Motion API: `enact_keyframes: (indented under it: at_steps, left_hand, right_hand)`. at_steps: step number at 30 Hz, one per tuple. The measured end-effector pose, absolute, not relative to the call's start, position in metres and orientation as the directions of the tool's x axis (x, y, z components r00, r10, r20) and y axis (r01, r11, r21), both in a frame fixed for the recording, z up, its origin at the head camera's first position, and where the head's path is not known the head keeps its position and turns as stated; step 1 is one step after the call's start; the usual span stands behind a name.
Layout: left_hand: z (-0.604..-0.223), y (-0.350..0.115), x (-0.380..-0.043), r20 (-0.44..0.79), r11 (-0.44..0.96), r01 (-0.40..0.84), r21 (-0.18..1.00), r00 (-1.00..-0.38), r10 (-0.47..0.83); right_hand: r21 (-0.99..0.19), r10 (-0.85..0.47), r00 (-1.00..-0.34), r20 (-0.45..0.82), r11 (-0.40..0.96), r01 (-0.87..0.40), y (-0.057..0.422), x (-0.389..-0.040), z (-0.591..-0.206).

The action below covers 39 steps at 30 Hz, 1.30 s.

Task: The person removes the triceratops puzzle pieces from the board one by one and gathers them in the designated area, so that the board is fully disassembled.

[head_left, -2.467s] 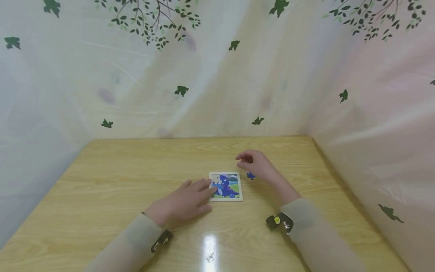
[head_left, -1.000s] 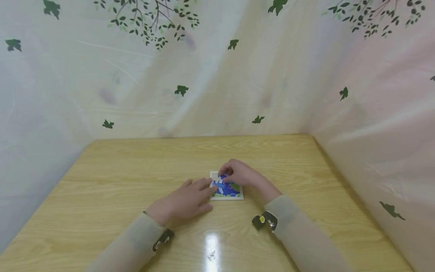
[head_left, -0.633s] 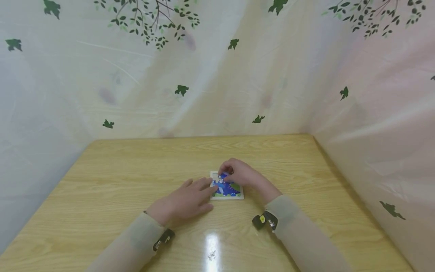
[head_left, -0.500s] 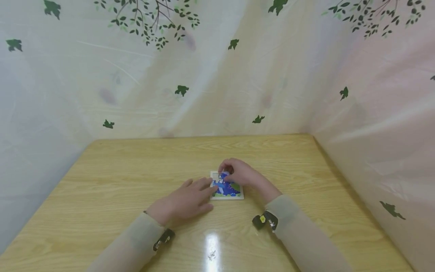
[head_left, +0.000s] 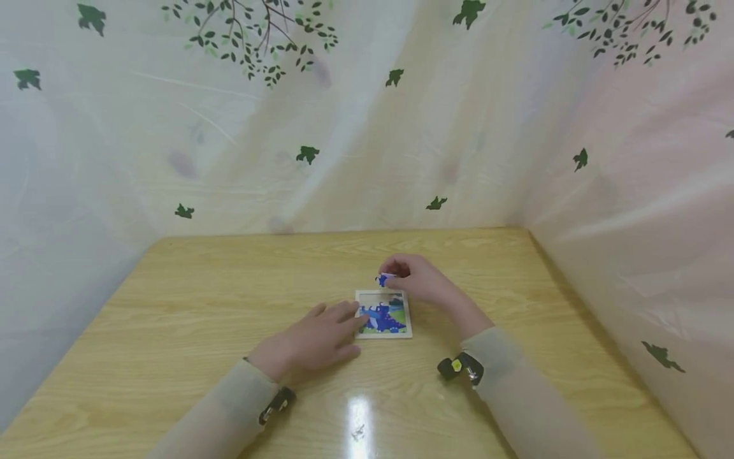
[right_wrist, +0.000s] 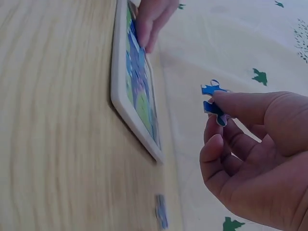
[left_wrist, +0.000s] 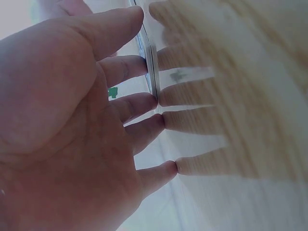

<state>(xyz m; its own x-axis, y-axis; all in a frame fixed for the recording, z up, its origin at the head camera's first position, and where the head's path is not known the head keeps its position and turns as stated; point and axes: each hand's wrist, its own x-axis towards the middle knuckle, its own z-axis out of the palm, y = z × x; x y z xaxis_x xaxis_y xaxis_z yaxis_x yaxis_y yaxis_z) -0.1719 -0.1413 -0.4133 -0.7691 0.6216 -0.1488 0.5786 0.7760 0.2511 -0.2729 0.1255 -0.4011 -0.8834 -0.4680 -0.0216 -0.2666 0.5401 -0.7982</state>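
In the head view my right hand (head_left: 421, 280) pinches a blue jigsaw piece (head_left: 381, 279) just beyond the far edge of the framed jigsaw puzzle (head_left: 383, 336). The right wrist view has this jigsaw piece (right_wrist: 215, 107) raised off the table, its edge between thumb and fingertips. A blue dinosaur picture fills the lower part of the puzzle, and a pale bare patch shows along its top. My left hand (head_left: 315, 338) lies with fingers spread and straight, fingertips on the puzzle's left edge. Its fingertips (left_wrist: 139, 101) touch the frame and the table in the left wrist view.
One more loose jigsaw piece (right_wrist: 161, 211) lies on the wooden table (head_left: 229, 280) by the puzzle, hidden behind my right hand in the head view. A pale curtain (head_left: 344, 127) with leaf prints hangs around the table's far and side edges.
My right hand went from beside the puzzle to its upper part, pinched the dinosaur's head piece and lifted it out, away toward the far side. The left hand stays put.
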Motion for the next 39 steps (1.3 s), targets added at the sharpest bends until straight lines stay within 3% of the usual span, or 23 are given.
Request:
enact_keyframes:
  at_steps: [15,26,39]
  left_hand:
    - [-0.412,-0.14,-0.17,-0.153,0.776,0.573,0.265,-0.769,0.62]
    - [-0.414,-0.141,-0.169,-0.145,0.774,0.577,0.262,-0.769,0.622]
    - [-0.414,-0.141,-0.169,-0.136,0.768,0.578,0.275,-0.767,0.627]
  right_hand:
    - [-0.771,-0.359,-0.933,-0.02,0.6,-0.214,0.19,-0.283,-0.404]
    - [-0.744,-0.42,-0.905,-0.071,0.627,-0.232,0.222,-0.289,-0.403]
    - [-0.751,-0.401,-0.901,-0.167,0.644,-0.147,0.233,-0.291,-0.409]
